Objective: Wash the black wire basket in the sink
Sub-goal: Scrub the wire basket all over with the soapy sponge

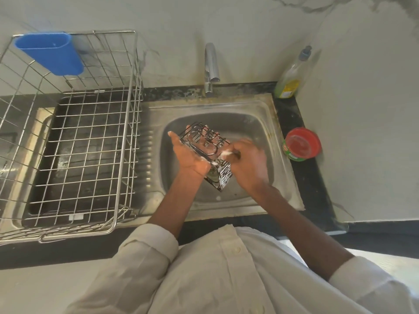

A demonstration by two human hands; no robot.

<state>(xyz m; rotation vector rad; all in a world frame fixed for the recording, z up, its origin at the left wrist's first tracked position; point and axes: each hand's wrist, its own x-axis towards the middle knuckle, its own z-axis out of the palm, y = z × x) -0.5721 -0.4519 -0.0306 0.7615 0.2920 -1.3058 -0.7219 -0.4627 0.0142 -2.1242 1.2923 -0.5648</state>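
Tilting over the steel sink [260, 114], the black wire basket [207, 152] is held in the air above the basin, one corner pointing down, its wires streaked with white soap foam. The left hand [190, 155] cradles it from the left side, palm up, with the fingers spread behind the mesh and the thumb hooked over the near edge, so the hand grasps the basket. The right hand [248, 160] is at the basket's right edge, its fingers curled in and foamy at the tips; it is blurred, and whether it clasps a scrubber or the wire itself cannot be told. Behind the basin stands a chrome tap [212, 66]. On the dark counter to the right sit a dish-soap bottle [291, 78] and a red-lidded tub [302, 143]. Left of the basin, a steel wire dish rack [74, 141] rests on the drainboard, with a blue plastic cutlery holder [51, 53] hung on its back rim.
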